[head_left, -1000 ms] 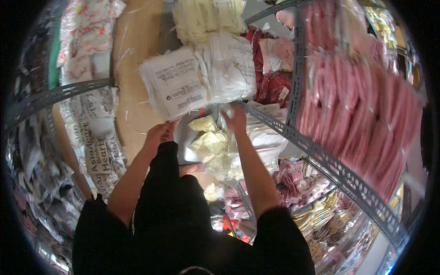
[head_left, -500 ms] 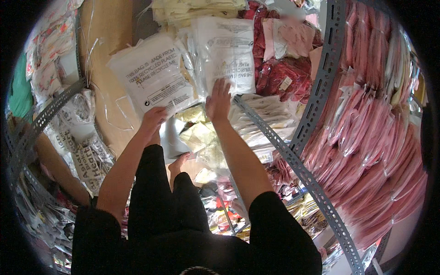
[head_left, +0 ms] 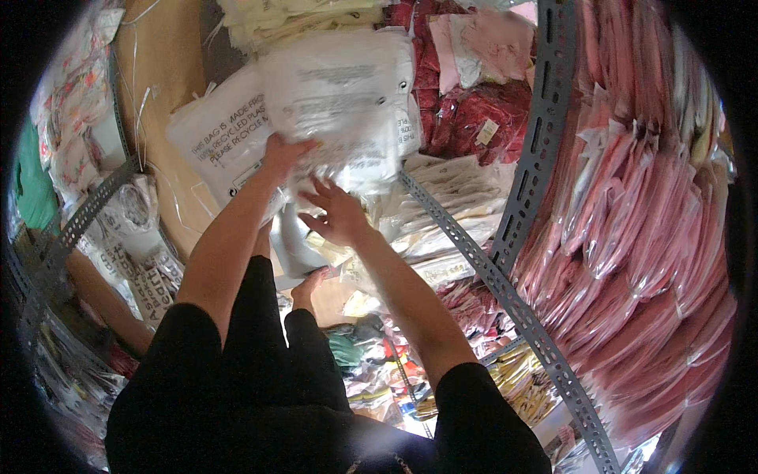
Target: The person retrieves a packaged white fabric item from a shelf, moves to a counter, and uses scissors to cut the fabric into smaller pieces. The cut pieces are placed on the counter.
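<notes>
A clear printed plastic bag with white contents (head_left: 335,99) is raised in front of me, its lower part smeared by motion. My left hand (head_left: 286,158) grips it near its lower left edge. My right hand (head_left: 338,212) is just below the bag's bottom edge, fingers spread, holding nothing. Partly covered by the raised bag, a second printed white bag (head_left: 217,134) lies at the left. Another such bag (head_left: 406,95) shows behind the raised one on the right.
Grey perforated metal posts (head_left: 525,142) and a slanting rail (head_left: 482,257) stand at the right. Beyond them hang many pink bagged garments (head_left: 624,229). Red bagged garments (head_left: 482,118), pale yellow packs (head_left: 308,20) and a white stack (head_left: 450,209) lie around. A brown board (head_left: 170,79) is at left.
The printed bag from the right has shifted left, partly over the left bag. My left hand has moved up and right onto it; my right hand has come down and left off it.
</notes>
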Tool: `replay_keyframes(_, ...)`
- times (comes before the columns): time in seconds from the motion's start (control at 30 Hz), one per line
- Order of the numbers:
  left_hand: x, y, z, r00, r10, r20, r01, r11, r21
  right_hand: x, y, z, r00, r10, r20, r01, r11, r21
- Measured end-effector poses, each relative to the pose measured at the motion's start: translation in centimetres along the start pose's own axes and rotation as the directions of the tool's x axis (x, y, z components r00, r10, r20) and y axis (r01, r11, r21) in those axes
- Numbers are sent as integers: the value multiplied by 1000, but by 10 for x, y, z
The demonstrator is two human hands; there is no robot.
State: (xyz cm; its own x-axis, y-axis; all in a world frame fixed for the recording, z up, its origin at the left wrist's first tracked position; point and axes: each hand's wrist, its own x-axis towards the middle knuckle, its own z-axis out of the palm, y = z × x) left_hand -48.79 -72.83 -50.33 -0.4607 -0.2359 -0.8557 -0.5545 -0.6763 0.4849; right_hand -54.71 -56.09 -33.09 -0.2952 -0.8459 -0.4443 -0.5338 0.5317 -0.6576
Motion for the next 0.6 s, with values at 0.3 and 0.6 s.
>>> replay_keyframes(0.3,-60,33,-31,977,22,212,26,975,-222,44,136,9,775,609,-169,-411,689,597)
replay_keyframes(0.6,-296,111,-61,891,18,454,26,996,-91,-128,-55,-122,909,378,176,-234,111,966)
